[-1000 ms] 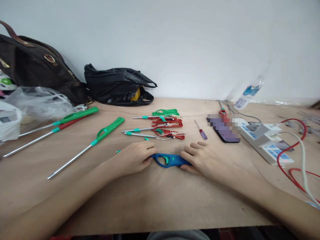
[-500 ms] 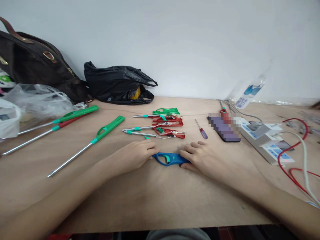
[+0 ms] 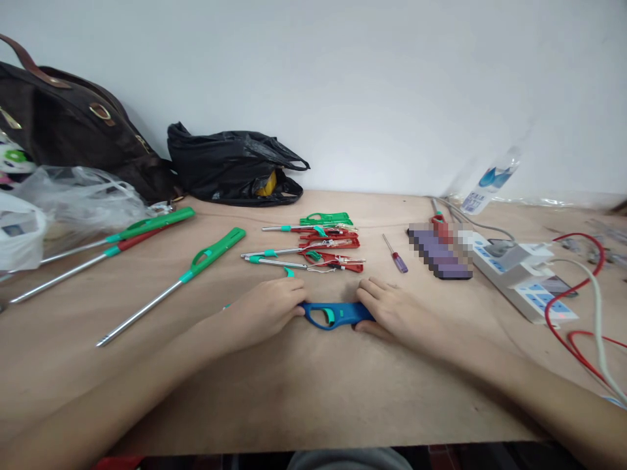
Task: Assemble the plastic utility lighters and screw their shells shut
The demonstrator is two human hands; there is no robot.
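A blue gas lighter handle [image 3: 345, 314] with a teal trigger lies across the table in front of me. My left hand [image 3: 274, 301] is closed around its left end, and my right hand [image 3: 385, 307] grips its right end. Most of the lighter's left part is hidden under my left hand. Just beyond my hands lie several opened red lighters [image 3: 337, 260] with metal tubes, wires and teal parts showing. A green lighter shell [image 3: 327, 218] is behind them. To their right rests a small screwdriver [image 3: 398, 258] with a purple handle.
Long green lighters [image 3: 215, 253] lie at the left. Behind them are a clear plastic bag [image 3: 83, 196], a dark handbag [image 3: 83, 130] and a black bag [image 3: 225, 163]. On the right are a phone [image 3: 438, 251], a power strip [image 3: 531, 294], red cables [image 3: 571, 287] and a tilted bottle [image 3: 490, 186].
The blue lighter has shifted slightly right and toward me. My right hand's fingers lie closer together over its end; both hands keep their hold.
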